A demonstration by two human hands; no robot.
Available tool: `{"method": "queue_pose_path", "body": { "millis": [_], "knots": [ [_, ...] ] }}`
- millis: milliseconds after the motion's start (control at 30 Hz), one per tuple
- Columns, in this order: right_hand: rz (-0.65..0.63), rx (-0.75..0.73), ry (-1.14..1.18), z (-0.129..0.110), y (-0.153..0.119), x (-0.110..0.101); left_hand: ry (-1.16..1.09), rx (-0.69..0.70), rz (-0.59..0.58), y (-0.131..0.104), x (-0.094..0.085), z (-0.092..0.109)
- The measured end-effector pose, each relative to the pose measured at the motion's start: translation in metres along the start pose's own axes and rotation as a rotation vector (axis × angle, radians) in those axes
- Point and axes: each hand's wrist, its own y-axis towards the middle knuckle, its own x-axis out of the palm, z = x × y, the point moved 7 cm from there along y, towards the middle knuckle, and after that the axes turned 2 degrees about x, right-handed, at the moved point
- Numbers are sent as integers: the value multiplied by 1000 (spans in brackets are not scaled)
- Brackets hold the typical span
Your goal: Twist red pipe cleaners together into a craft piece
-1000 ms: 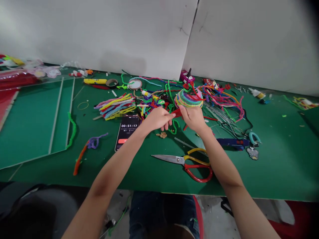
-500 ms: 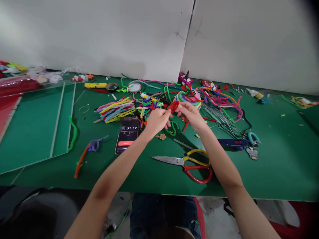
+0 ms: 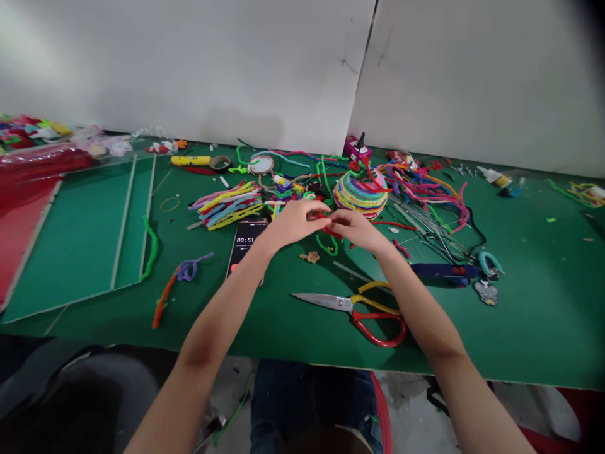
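My left hand [image 3: 297, 221] and my right hand [image 3: 356, 228] meet above the middle of the table, fingertips together. Both are closed on a small red fuzzy pipe-cleaner piece [image 3: 334, 232], mostly hidden by the fingers. Just behind my right hand is a ball wound in multicoloured pipe cleaners [image 3: 360, 197]. Beneath the hands, a curled green pipe cleaner [image 3: 327, 247] and a small tan flower shape [image 3: 312, 256] lie on the table. Scissors [image 3: 340, 302] with yellow and red handles rest nearer to me, partly under my right forearm.
A bundle of coloured pipe cleaners [image 3: 229, 205] and a phone with a timer [image 3: 242, 249] lie left of centre. An orange-and-purple pipe-cleaner piece [image 3: 186, 271] sits further left. To the right are a blue glue gun [image 3: 444, 272], clear sticks [image 3: 418, 217] and loose pink strands [image 3: 456, 217].
My hands have turned the red piece lower and closed over it, so less of it shows. The left wrist is now bent higher. The view has shifted slightly.
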Motion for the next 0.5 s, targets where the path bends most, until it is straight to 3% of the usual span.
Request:
{"method": "queue_pose_path", "body": {
  "millis": [100, 200, 300, 400, 500],
  "knots": [
    [12, -14, -194, -7, -7, -12, 74, -60, -49, 1, 4, -10],
    [215, 14, -479, -19, -26, -53, 152, -118, -29, 2, 2, -22],
    [321, 140, -747, -24, -49, -89, 255, -182, -107, 0, 4, -35],
    [264, 328, -967, -11, -58, -102, 372, -261, -217, -4, 9, -45],
    [75, 376, -1061, 8, -49, -88, 448, -323, -252, -7, 11, -52]
  ]
}}
